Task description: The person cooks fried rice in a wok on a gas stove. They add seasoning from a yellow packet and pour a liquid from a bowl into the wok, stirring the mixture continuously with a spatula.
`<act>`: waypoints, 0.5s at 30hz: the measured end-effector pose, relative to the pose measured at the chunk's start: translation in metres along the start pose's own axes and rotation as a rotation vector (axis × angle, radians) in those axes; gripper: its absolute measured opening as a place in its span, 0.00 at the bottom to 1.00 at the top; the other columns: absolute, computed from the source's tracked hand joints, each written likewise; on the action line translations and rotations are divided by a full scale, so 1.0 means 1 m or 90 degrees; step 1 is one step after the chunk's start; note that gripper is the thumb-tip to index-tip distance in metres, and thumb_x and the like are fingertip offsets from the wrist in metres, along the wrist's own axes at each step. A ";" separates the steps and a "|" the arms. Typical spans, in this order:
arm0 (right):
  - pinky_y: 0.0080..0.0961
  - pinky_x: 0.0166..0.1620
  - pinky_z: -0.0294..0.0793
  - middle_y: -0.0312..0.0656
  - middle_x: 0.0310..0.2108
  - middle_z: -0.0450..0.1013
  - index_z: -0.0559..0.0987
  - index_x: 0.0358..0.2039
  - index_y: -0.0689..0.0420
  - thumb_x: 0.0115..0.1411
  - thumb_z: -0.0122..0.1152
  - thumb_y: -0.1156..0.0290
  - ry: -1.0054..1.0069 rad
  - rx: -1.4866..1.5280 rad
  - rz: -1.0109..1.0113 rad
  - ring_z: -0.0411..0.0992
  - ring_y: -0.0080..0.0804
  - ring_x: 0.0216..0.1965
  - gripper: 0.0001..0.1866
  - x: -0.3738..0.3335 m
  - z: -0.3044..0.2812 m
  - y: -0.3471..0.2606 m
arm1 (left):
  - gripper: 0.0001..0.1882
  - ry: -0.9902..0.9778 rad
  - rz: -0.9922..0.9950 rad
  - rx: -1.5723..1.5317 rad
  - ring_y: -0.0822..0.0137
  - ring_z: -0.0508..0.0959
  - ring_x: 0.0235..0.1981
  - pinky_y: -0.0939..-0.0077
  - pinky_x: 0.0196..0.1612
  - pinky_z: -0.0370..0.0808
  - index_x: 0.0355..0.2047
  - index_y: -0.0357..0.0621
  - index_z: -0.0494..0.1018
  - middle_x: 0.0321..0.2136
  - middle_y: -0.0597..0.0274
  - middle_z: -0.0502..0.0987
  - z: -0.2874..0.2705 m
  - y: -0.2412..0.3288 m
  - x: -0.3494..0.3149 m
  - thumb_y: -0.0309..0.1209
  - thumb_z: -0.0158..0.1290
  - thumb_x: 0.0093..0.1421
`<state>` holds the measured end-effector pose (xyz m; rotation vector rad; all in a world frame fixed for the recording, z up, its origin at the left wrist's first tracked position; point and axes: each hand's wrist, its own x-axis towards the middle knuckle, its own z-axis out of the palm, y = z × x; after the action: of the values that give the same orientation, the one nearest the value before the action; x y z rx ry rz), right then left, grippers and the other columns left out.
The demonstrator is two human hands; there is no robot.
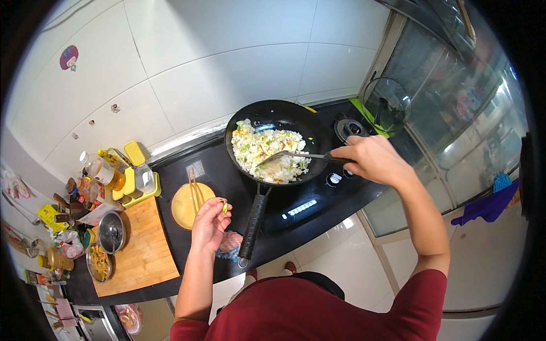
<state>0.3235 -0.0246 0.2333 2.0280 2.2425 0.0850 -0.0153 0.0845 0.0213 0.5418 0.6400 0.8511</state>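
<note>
Your single head camera looks steeply down from above, close over the desk (142, 250) and black stove (296, 210).

A black wok (318, 128) is holding white and green rice (267, 149); a yellow bowl (183, 213) is sitting on the black table (227, 182).

The black worktop (296, 219) lies open in front of the wok (278, 142), right of its handle (253, 227). That handle juts toward the person, splitting the space between the hands. Left of it the yellow bowl (190, 207) with chopsticks (194, 190) blocks; further left, the board (145, 244), pots and bottles (108, 170) crowd the worktop.
</note>
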 end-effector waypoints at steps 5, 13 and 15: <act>0.36 0.36 0.77 0.42 0.31 0.76 0.82 0.41 0.48 0.50 0.65 0.68 -0.052 -0.023 0.024 0.77 0.43 0.34 0.15 -0.019 -0.025 -0.017 | 0.05 0.031 0.052 0.028 0.71 0.80 0.29 0.81 0.31 0.77 0.39 0.42 0.74 0.32 0.56 0.80 -0.016 -0.001 -0.006 0.25 0.52 0.63; 0.40 0.32 0.77 0.45 0.29 0.74 0.81 0.38 0.48 0.50 0.67 0.66 0.120 -0.026 0.108 0.78 0.45 0.30 0.13 0.027 0.079 -0.045 | 0.04 0.024 0.084 -0.099 0.67 0.82 0.31 0.78 0.32 0.80 0.39 0.45 0.73 0.34 0.52 0.81 -0.035 0.014 -0.024 0.25 0.52 0.63; 0.40 0.38 0.76 0.46 0.33 0.76 0.81 0.43 0.47 0.52 0.67 0.66 0.088 0.012 0.179 0.77 0.47 0.35 0.16 0.016 0.057 -0.051 | 0.04 0.044 0.116 -0.101 0.66 0.82 0.31 0.78 0.32 0.80 0.38 0.45 0.73 0.34 0.53 0.81 -0.050 0.023 -0.037 0.25 0.52 0.63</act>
<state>0.2784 -0.0165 0.1702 2.4032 2.0212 0.2366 -0.0803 0.0759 0.0131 0.4333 0.5860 1.0858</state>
